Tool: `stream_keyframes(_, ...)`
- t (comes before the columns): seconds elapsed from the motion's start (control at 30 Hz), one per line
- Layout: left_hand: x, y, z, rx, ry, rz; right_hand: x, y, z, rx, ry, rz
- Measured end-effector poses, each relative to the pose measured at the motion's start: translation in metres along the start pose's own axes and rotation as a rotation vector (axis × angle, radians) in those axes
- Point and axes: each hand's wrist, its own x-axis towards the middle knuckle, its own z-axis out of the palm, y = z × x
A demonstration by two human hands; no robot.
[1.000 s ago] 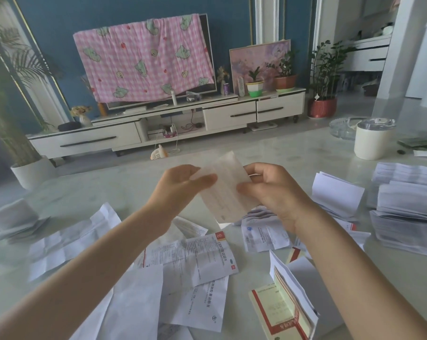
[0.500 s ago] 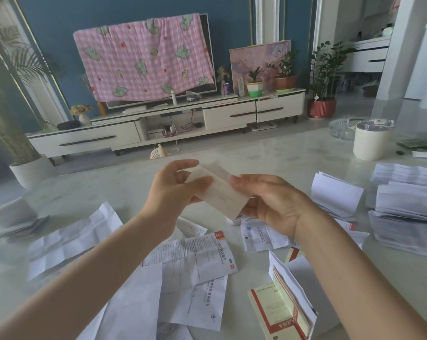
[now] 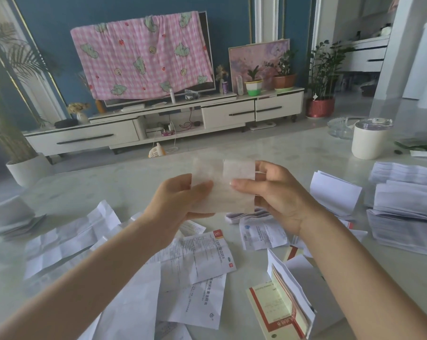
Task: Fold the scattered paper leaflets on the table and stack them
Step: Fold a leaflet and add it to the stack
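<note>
Left grip (image 3: 178, 202), right grip (image 3: 276, 200), one leaflet (image 3: 223, 198)

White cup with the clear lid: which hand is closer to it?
Right. The right hand is left of the white cup, closer to the person; the left hand is farther left, across the held leaflet.

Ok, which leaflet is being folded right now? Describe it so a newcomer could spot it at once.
Start at the pale table, strewn with scattered leaflets. Above its middle, the left hand and right hand hold one small leaflet up between them. It is the only sheet off the table, thin and pale, with a flap folded over at its top right.
</note>
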Motion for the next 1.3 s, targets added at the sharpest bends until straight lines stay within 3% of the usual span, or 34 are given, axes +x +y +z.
stream_keyframes(0.13,-0.002,0.002,0.004,-0.049,0.043,0.025,-0.004,-0.001,0.0,0.042,-0.19,0.081)
stream_keyframes(0.37,-0.002,0.007,0.005,-0.062,0.071,-0.029,-0.004,0.001,-0.008,-0.014,-0.153,0.018)
stream_keyframes(0.53,-0.002,0.007,0.007,-0.25,-0.046,-0.148,-0.005,0.0,-0.011,-0.065,-0.067,-0.008)
stream_keyframes(0.63,-0.003,0.006,0.008,-0.1,-0.158,-0.229,-0.005,0.0,-0.012,-0.212,-0.07,-0.075)
stream_keyframes(0.7,-0.004,0.003,0.01,0.034,-0.188,-0.189,-0.007,-0.001,-0.011,-0.294,-0.089,-0.11)
stream_keyframes(0.8,-0.006,0.001,0.01,0.119,-0.15,-0.111,-0.009,-0.002,-0.013,-0.29,-0.121,-0.089)
stream_keyframes(0.93,-0.005,-0.002,0.012,0.227,-0.034,0.006,-0.007,-0.006,-0.019,-0.104,-0.083,-0.028)
stream_keyframes(1.07,-0.005,-0.004,0.013,0.32,-0.034,0.074,-0.009,-0.001,-0.018,-0.35,-0.099,-0.053)
stream_keyframes(1.3,-0.008,-0.006,0.019,0.427,-0.198,0.012,-0.007,0.006,-0.013,-0.408,-0.127,-0.059)
